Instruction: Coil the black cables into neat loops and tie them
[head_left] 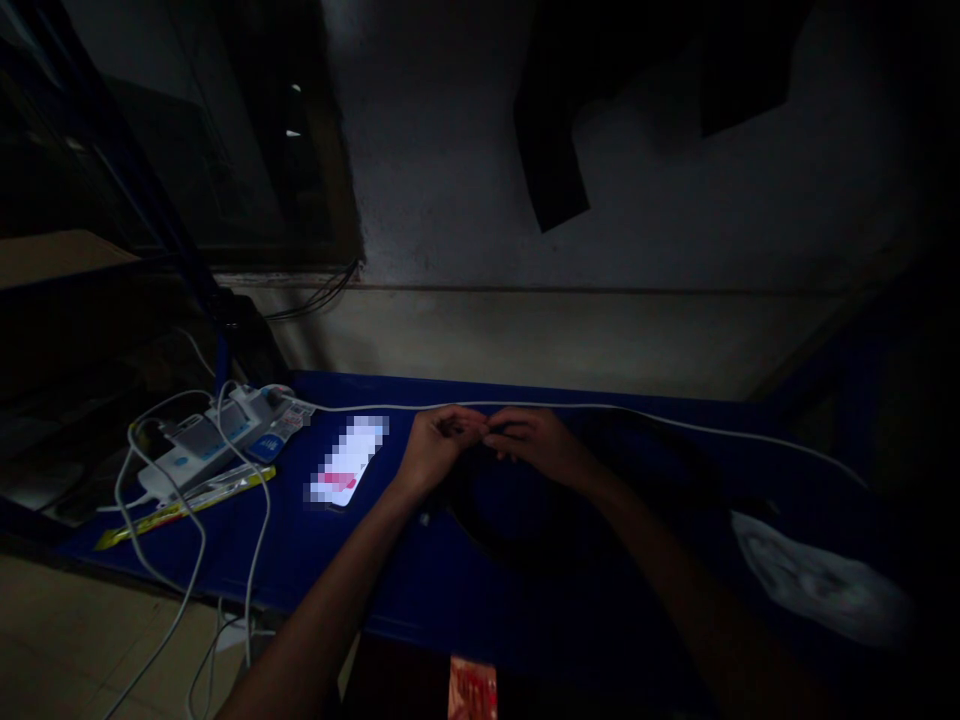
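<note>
My left hand (439, 448) and my right hand (546, 446) meet above the middle of a dark blue tabletop (315, 570). Their thumbs and fingers are pinched together, fingertips almost touching. Whatever is between the fingertips is too small and dark to make out. Beneath them, a black curved band (480, 535) forms a loop on the blue surface; whether the fingers grip part of it cannot be told. A phone with a lit screen (349, 460) lies to the left of my left hand.
At the left are a white power strip (199, 445) with several white cables and a yellow-edged wrapper (225, 487). One white cable (712, 428) runs along the back edge. A pale plastic bag (817, 580) lies at right. Behind stands a wall (450, 180). The light is dim.
</note>
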